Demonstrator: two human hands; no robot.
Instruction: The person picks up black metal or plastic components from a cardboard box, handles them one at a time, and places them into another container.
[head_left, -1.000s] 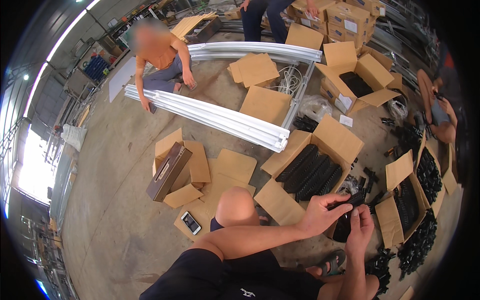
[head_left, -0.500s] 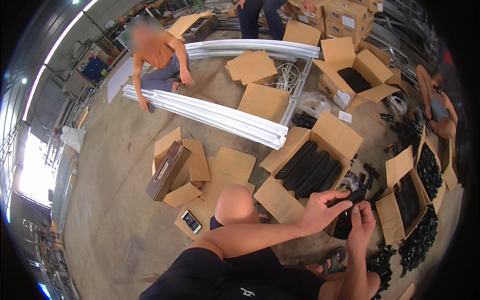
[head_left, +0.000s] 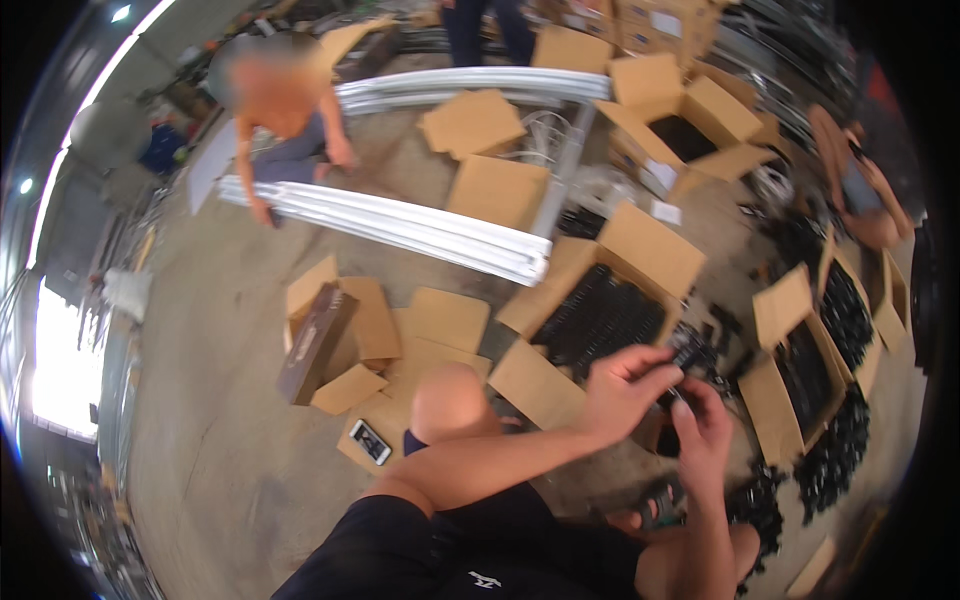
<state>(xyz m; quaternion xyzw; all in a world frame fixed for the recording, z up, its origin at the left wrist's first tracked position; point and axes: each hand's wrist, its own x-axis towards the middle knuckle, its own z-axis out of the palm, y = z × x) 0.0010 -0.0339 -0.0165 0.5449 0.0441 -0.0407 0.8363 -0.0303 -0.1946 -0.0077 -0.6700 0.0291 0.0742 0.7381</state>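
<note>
In my left hand point(head_left: 628, 395) a small black plastic part point(head_left: 688, 354) is pinched between thumb and fingers. Just below it, my right hand point(head_left: 706, 425) has its thumb and fingertips brought together close to the part. Something small and shiny shows at those fingertips, too blurred to name. Both hands are over the near edge of an open cardboard box point(head_left: 648, 238) holding rows of black ribbed pieces point(head_left: 605, 312). Loose black pieces point(head_left: 722, 325) lie on the floor just beyond my hands.
More open boxes of black parts point(head_left: 800, 375) and heaps of black pieces point(head_left: 838, 450) stand at the right. Long white metal profiles point(head_left: 400, 225) cross the floor ahead. A phone point(head_left: 371, 442) lies on flat cardboard at left. Co-workers sit far left point(head_left: 285, 120) and far right point(head_left: 860, 185).
The whole view has shifted, so the surroundings sit further left and slightly higher. My left hand still grips the black part; my right fingertips have moved down slightly from it.
</note>
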